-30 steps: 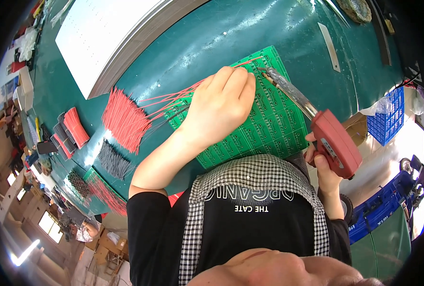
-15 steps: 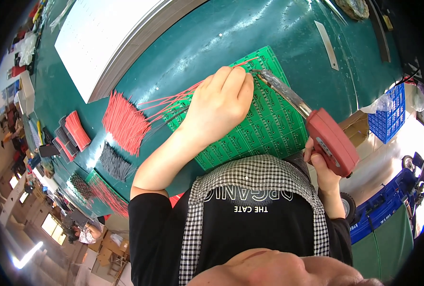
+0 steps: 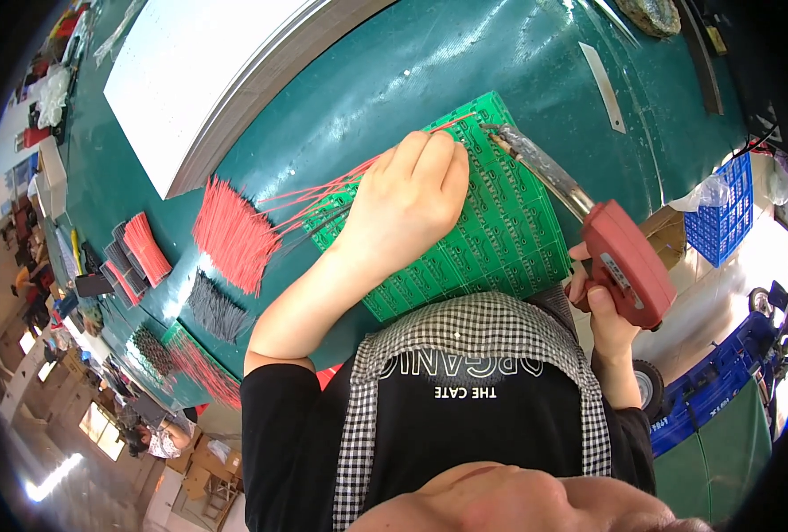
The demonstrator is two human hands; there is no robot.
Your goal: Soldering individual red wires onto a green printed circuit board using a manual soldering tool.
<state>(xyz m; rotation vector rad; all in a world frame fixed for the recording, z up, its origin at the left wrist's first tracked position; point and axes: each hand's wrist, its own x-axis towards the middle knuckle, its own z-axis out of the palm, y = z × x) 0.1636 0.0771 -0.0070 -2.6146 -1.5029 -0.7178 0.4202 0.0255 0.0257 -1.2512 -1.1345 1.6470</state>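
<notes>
head view: work with wires on a printed circuit panel. the left hand (image 3: 409, 195), fingers curled together, grips red wires (image 3: 454, 122) above the green circuit panel (image 3: 518, 239); its fingertips are hidden, so the exact pinch cannot be told. one wire projects past the knuckles toward the panel's upper edge, and others trail leftward. the right hand (image 3: 602, 306) is wrapped around the handle of a red soldering gun (image 3: 629, 266), whose dark tip (image 3: 498, 137) lies over the panel, near the projecting wire; contact cannot be told. the panel lies aslant on the green table (image 3: 350, 97), before the checked apron (image 3: 465, 324). left of it are a red wire pile (image 3: 233, 235) and a dark wire pile (image 3: 217, 308).
</notes>
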